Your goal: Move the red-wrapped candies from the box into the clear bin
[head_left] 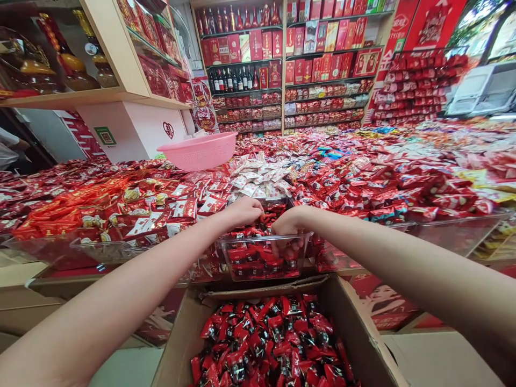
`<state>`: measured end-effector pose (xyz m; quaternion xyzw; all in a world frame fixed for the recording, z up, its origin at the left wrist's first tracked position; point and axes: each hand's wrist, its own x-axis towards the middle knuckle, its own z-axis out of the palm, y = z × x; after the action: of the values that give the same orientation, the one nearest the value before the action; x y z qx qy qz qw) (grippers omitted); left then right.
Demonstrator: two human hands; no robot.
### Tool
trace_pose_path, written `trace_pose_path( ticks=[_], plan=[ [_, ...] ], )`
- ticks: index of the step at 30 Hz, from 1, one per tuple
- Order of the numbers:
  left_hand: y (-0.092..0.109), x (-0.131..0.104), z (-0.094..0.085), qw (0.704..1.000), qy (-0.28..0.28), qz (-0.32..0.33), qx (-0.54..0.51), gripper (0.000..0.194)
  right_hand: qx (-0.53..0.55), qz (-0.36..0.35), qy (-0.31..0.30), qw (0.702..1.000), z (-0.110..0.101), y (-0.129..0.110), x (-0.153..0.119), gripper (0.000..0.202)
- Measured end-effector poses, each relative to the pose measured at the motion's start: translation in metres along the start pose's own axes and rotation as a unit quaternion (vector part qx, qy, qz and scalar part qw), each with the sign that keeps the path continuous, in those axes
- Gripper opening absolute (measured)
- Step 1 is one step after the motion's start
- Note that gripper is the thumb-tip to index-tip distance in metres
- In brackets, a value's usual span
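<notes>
Both of my arms reach forward to a clear plastic bin holding red and black wrapped candies. At the bin's left rear, my left hand has its fingers curled down by the candies; whether it grips any is hidden. My right hand dips inside the bin's right part, its fingers bent and partly seen through the clear front wall. What lies under those fingers cannot be made out. Below the bin, an open cardboard box holds many similar red and black candies.
A pink basket rests on the candies behind at left. White packets lie just behind the bin. Clear bins of red packets flank it. Shelves with bottles and boxes stand at the back, and a wooden cabinet overhangs the left.
</notes>
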<state>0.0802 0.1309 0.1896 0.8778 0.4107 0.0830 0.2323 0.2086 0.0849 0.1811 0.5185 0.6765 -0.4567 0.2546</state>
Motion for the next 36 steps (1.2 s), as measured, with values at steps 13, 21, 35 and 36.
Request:
trace_pose_path(
  ticks=[13, 21, 35, 36],
  plan=[
    [-0.008, -0.006, 0.001, 0.997, -0.05, 0.043, 0.03, 0.048, 0.01, -0.005, 0.014, 1.0, 0.003, 0.002, 0.002, 0.037],
    [-0.005, -0.01, 0.009, 0.998, -0.053, -0.023, -0.019, 0.039, 0.012, -0.009, 0.041, 0.999, 0.005, 0.0, -0.003, 0.042],
    [0.0, -0.012, 0.012, 0.979, -0.198, -0.048, 0.001, 0.03, 0.029, -0.096, 0.163, 0.981, -0.009, 0.004, -0.023, 0.025],
    [0.0, -0.012, 0.011, 0.978, -0.203, -0.046, 0.01, 0.032, 0.011, -0.093, 0.212, 0.973, -0.011, 0.003, -0.028, 0.026]
  ],
)
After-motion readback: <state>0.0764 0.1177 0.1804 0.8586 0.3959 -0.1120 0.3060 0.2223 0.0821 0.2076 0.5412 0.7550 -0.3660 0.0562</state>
